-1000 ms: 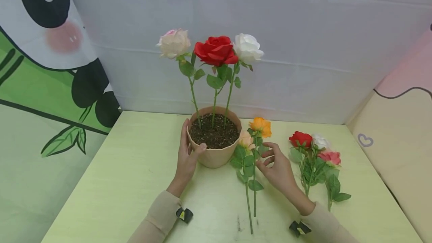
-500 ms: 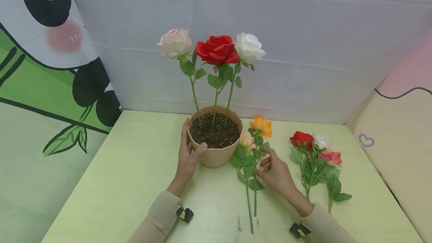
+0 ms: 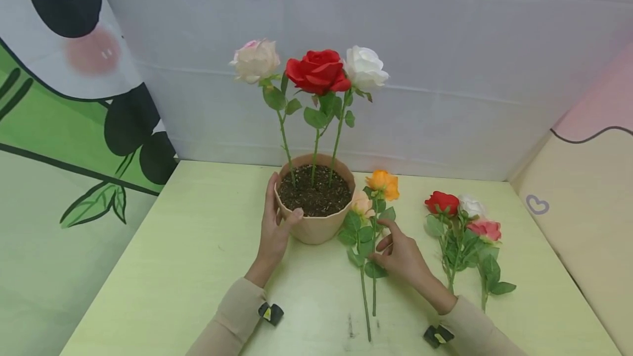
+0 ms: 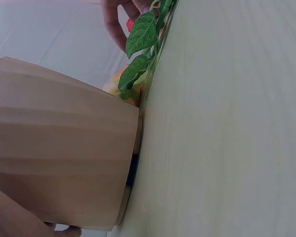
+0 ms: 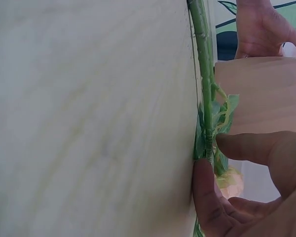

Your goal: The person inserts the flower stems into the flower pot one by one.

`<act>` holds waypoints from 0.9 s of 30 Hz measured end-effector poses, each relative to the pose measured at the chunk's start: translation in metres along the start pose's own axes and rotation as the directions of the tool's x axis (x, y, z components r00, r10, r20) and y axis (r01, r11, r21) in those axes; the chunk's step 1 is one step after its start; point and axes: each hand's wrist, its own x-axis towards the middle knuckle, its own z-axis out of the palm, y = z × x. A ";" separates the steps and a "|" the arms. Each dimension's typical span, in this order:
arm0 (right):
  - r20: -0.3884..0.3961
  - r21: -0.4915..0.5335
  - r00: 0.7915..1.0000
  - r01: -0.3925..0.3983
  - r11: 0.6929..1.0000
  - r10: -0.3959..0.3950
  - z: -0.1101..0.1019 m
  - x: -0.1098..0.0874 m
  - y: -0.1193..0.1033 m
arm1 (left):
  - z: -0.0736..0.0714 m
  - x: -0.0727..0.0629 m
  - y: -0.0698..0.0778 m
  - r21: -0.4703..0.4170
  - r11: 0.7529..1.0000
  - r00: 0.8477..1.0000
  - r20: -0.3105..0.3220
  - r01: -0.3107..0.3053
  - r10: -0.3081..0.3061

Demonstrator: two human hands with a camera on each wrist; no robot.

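Note:
My left hand (image 3: 273, 238) grips the side of a light tan flowerpot (image 3: 318, 229), thumb on the front and fingers along the left wall. Dark soil fills the pot, and pale pink (image 3: 255, 61), red (image 3: 318, 72) and white roses (image 3: 365, 66) stand upright in it. To the right of the pot an orange rose (image 3: 383, 184) and a peach rose (image 3: 362, 205) lie on the table. My right hand (image 3: 403, 254) pinches the orange rose's green stem (image 5: 205, 98); in the right wrist view the thumb and a fingertip close around it, low against the tabletop.
Farther right lie a red rose (image 3: 442, 203), a white rose (image 3: 471, 207) and a coral-pink rose (image 3: 484, 229), their leafy stems toward me. A pale cloth wall (image 3: 445, 70) rises behind the yellowish table (image 3: 198, 257), with printed panels at both sides.
My right hand has shifted slightly left and toward me, its thumb coming over the orange rose's stem. The left hand stays on the flowerpot, and the roses have not visibly moved.

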 end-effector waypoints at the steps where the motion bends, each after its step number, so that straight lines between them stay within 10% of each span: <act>1: 0.001 -0.001 1.000 0.002 1.000 -0.002 0.000 0.000 0.000 | -0.004 0.002 -0.012 -0.001 1.000 1.000 0.000 0.002 -0.002; 4: 0.002 -0.006 1.000 0.002 1.000 -0.002 0.001 0.001 0.001 | -0.013 0.008 -0.041 0.000 1.000 1.000 0.002 0.013 -0.013; 10: -0.019 -0.003 0.999 0.045 0.999 -0.045 0.004 0.002 0.008 | -0.018 0.010 -0.052 0.003 1.000 1.000 0.014 -0.006 0.006; 18: -0.046 -0.067 0.996 0.070 0.995 -0.073 0.026 0.022 0.079 | 0.000 -0.002 0.005 0.002 1.000 1.000 -0.004 0.003 -0.003; 24: -0.043 0.014 0.998 0.054 0.998 -0.053 0.013 0.012 0.057 | -0.004 -0.001 -0.009 0.009 1.000 1.000 0.003 -0.019 0.019; 27: -0.035 0.055 0.999 0.011 0.998 -0.009 0.008 0.009 0.044 | 0.001 -0.003 0.007 0.031 0.999 1.000 -0.003 -0.028 0.028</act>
